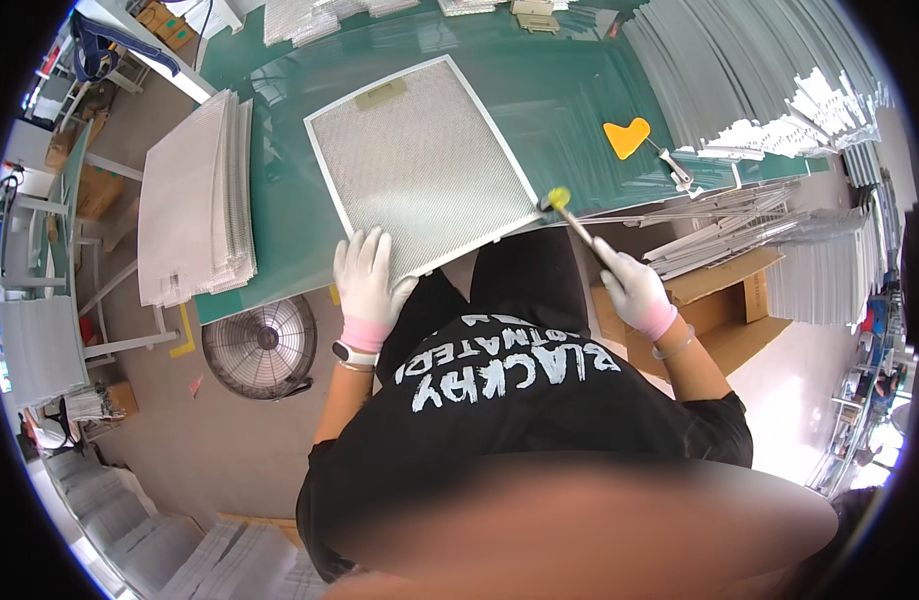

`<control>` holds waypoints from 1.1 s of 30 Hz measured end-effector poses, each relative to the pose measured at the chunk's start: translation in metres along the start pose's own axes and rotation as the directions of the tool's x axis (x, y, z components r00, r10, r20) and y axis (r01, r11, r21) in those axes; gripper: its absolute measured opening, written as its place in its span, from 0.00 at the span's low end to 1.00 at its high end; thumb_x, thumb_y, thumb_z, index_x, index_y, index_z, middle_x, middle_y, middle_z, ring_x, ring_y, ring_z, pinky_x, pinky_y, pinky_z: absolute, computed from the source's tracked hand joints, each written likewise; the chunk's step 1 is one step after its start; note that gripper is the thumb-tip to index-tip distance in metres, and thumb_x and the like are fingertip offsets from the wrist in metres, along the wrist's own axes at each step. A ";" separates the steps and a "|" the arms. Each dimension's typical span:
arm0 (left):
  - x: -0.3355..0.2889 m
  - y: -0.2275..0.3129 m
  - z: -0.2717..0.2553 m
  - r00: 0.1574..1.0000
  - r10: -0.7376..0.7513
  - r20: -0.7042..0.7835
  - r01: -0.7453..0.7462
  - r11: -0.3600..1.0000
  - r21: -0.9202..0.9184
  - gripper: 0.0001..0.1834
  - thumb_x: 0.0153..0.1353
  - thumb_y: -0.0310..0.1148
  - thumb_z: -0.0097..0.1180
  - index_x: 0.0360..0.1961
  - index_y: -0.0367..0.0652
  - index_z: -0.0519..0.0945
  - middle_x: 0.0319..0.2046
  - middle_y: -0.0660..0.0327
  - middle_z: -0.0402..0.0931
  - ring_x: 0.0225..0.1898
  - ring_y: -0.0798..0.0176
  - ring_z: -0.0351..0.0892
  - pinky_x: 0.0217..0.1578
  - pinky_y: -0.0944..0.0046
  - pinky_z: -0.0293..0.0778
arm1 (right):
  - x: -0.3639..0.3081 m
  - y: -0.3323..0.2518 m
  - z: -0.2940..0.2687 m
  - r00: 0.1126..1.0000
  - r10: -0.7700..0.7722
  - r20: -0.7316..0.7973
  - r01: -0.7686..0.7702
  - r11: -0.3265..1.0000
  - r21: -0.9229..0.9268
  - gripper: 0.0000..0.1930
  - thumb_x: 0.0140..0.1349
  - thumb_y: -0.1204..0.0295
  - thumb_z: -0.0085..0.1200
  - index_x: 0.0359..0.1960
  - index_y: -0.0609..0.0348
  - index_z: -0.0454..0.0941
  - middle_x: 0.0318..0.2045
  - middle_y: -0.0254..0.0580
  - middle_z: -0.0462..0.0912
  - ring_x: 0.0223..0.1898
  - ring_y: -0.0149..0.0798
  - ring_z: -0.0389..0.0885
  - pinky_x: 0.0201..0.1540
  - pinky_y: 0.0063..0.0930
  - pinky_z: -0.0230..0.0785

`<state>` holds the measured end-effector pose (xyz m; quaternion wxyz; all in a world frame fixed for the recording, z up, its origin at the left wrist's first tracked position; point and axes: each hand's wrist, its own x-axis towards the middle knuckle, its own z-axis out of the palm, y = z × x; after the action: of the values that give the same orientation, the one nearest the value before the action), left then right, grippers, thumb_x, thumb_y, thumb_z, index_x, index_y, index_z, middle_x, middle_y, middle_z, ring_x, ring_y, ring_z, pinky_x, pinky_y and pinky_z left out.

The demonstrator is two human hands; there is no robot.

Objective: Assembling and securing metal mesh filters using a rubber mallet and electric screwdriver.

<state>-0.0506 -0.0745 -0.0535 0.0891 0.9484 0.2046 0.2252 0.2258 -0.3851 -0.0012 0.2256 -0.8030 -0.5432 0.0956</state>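
A framed mesh filter panel (420,150), silver-grey with a pale tab at its far end, lies tilted on the green tabletop, its near corner at the table's front edge. My left hand (366,275), in a white glove with a pink cuff, rests at that near-left corner, fingers stretched out and thumb apart. My gloved right hand (635,290) is wrapped round the handle of a small mallet (578,222). The mallet's yellow-green and dark head is at the panel's right corner; whether it touches the frame I cannot tell.
Stacked mesh panels (195,200) stand at the table's left; long grey panels (750,70) fill its far right. A yellow scraper (627,138) and a metal-handled tool (673,168) lie right. Below are an open cardboard box (725,300) and a round floor fan (262,343).
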 end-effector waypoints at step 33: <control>0.113 0.016 -0.174 0.778 0.621 0.100 -0.627 0.755 0.190 0.14 0.46 0.32 0.58 0.37 0.43 0.79 0.29 0.58 0.73 0.40 0.52 0.79 0.49 0.51 0.76 | 0.031 -0.003 -0.013 0.941 0.101 -0.323 0.030 0.925 0.379 0.25 0.64 0.82 0.48 0.65 0.69 0.67 0.47 0.57 0.82 0.44 0.43 0.84 0.51 0.29 0.73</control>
<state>-0.0333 -0.0272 0.1488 -0.0896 0.9696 -0.1016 0.2039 0.2407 -0.3593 0.0141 0.4637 -0.7587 -0.4530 0.0641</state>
